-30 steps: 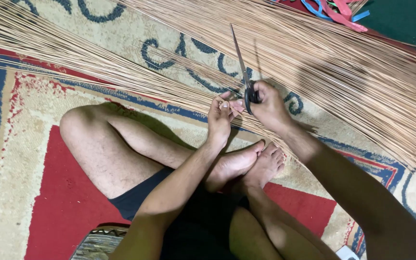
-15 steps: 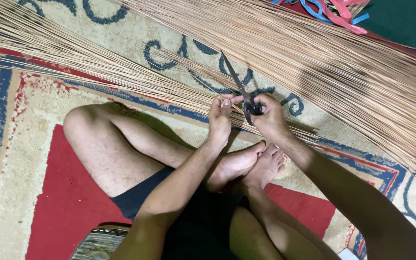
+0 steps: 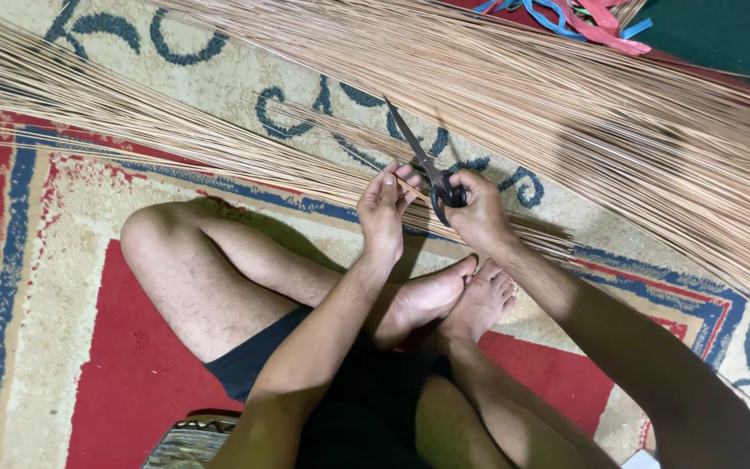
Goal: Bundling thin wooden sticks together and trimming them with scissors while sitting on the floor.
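Scissors are pointing differently now: a second ago I was seeing the blades standing nearly straight up from the right hand, and half a second ago they were already leaning; at this moment they are slanting up and to the left, tips lying over the fan of thin reed sticks. Both hands are sitting at about the same spot above the crossed feet, so I am reading this as a turn of the tool and not a shift of the arms.

I am watching the right hand closing fully round the dark handles, fingers through or over the loops; the blades are lying together, or so nearly together that I cannot make out a gap. The left hand is pinching a single thin stick between thumb and fingertips, just beside the scissor pivot, the other fingers half curled. That stick is running towards the blades, though I cannot tell whether it is touching them.

Sticks are spreading across the patterned rug, and blue and red strips are lying at the top edge.
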